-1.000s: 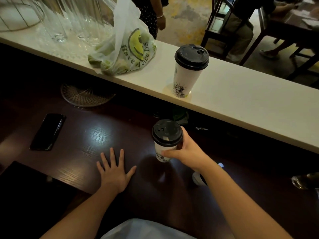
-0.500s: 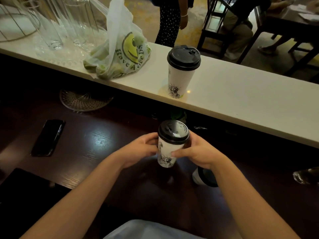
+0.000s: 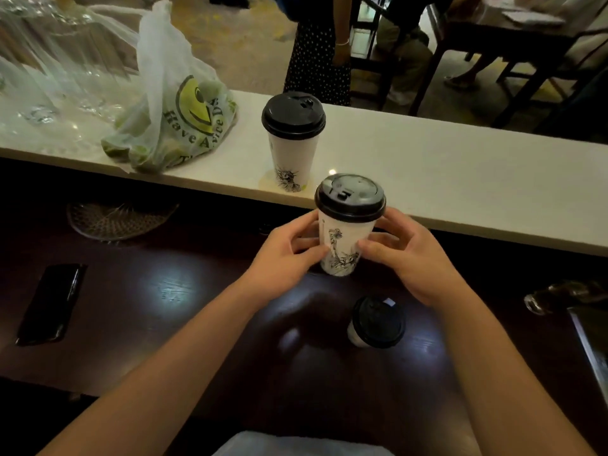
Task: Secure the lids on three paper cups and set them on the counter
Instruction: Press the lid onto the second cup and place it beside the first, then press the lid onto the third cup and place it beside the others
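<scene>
Both hands hold one white paper cup with a black plastic lid [image 3: 345,225] between them. The left hand [image 3: 283,258] presses its thumb and fingers on the left side of the cup wall, and the right hand [image 3: 408,258] presses on the right side, so each grip is clamped on the same cup, below the lid rim. The cup is upright, in the air above the dark glossy wooden tabletop [image 3: 184,311], and its lid overlaps the near edge of the pale smooth counter [image 3: 460,179] in the view. The cup wall is matt paper with a fine black line drawing near the bottom; the lid is round and domed, with a small raised sip tab.

A second white paper cup with a black lid [image 3: 292,143] stands upright on the counter, just behind and left of the held one, apart from it. A third, shorter cup with a black lid [image 3: 375,322] stands on the dark tabletop under the right wrist.

On the counter to the left lies a thin translucent plastic bag with a yellow smiling face [image 3: 177,120], wrinkled and holding green round things. A flat black phone [image 3: 49,304] lies on the tabletop far left.
</scene>
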A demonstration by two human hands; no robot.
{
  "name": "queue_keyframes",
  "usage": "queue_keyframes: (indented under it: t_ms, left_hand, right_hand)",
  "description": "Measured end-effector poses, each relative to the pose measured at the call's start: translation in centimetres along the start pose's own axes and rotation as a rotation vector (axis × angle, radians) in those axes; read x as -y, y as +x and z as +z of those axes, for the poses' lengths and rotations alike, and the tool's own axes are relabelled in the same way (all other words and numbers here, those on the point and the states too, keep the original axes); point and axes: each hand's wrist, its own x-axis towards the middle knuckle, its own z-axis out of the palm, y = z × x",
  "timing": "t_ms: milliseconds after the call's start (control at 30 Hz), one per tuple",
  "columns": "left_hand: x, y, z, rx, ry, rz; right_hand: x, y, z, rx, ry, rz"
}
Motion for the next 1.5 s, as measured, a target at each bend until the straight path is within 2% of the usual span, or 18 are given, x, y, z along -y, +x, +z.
queue_keyframes:
  t_ms: [167, 300, 733, 967, 1067, 1233, 1367, 1500]
  left_hand:
    - [-2.6, 3.0, 1.7, -0.243, 0.199, 0.123]
    - [-3.2, 5.5, 2.2, -0.326, 0.277, 0.156]
    - [-1.5, 7.3, 2.4, -0.321, 0.342, 0.125]
    - [-0.6, 7.1, 2.3, -0.308, 0.295, 0.064]
    - [0.0, 6.4, 2.7, -0.303, 0.181, 0.027]
    - [2.6, 3.4, 3.2, -0.361, 0.029, 0.030]
    - [5.4, 1.2, 3.2, -0.323, 0.065, -0.036]
    - [8.0, -0.4, 3.9, -0.219, 0.177, -0.141]
  right_hand:
    - [2.1, 1.8, -0.8, -0.118, -0.009, -0.082]
    - [2.6, 3.8, -0.2, -0.226, 0.016, -0.102]
    - [1.4, 7.3, 0.9, -0.304, -0.061, -0.064]
    - [0.9, 7.5, 1.3, -0.358, -0.102, -0.004]
    - [0.7, 7.1, 1.4, -0.373, -0.129, 0.011]
    - [-1.1, 3.3, 0.4, -0.453, -0.054, -0.017]
    - [-4.1, -1.9, -1.4, -0.571, 0.006, 0.006]
    - [-7.4, -6.5, -3.0, -0.613, 0.024, 0.133]
